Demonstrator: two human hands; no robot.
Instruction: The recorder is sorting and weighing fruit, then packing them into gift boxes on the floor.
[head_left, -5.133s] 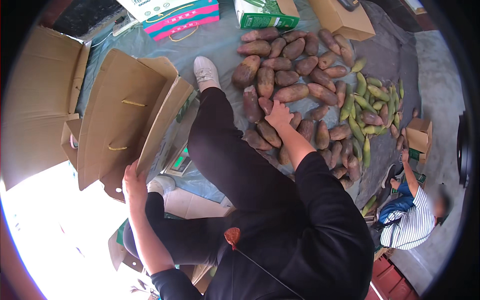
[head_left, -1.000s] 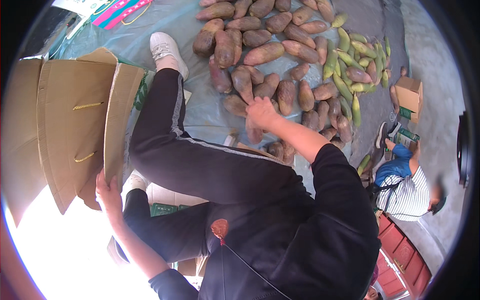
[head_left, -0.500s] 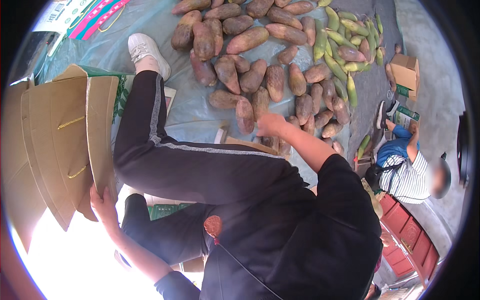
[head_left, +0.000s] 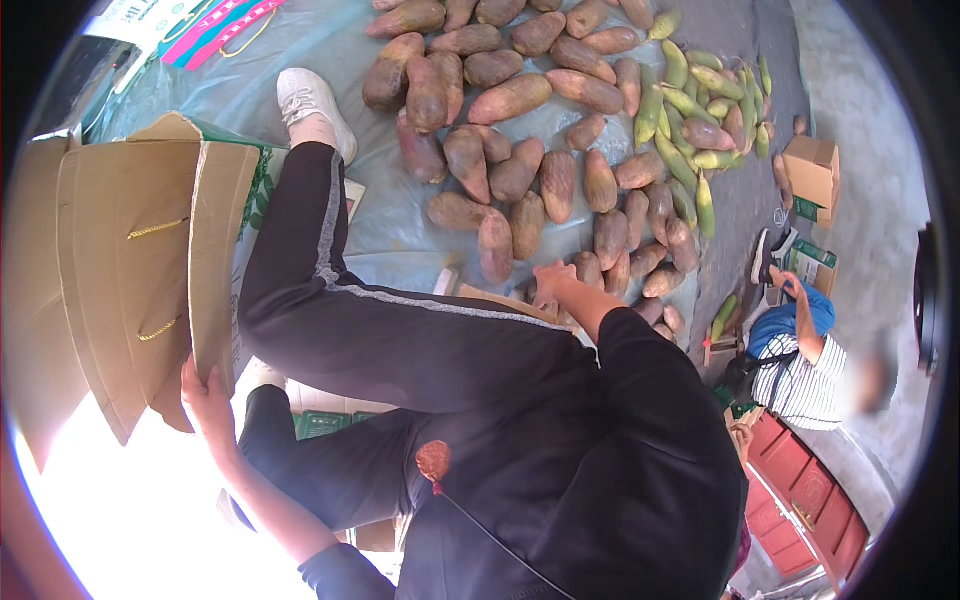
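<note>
My left hand (head_left: 207, 402) grips the lower edge of an opened cardboard box's flap (head_left: 215, 270), fingers around the rim. The box (head_left: 125, 280) stands at my left, its brown flaps upright, with yellow cord loops (head_left: 158, 229) on one. My right hand (head_left: 553, 285) is past my raised knee, low over the near edge of a heap of oblong reddish-brown produce (head_left: 510, 98), whose exact kind I cannot make out. Its fingers look apart, though partly hidden; I see nothing held in them. Beside it, a cardboard edge (head_left: 490, 297) shows behind my thigh.
Long green produce (head_left: 705, 200) lies right of the heap, on blue plastic sheeting (head_left: 375, 225) and dark cloth. A person in a striped shirt (head_left: 797, 380) sits at the right, near a small cardboard box (head_left: 812, 170). A red door (head_left: 800, 490) is at lower right.
My right hand has drawn back toward my thigh, away from the brown piece it was touching. My left hand still grips the flap. The whole view has shifted slightly.
</note>
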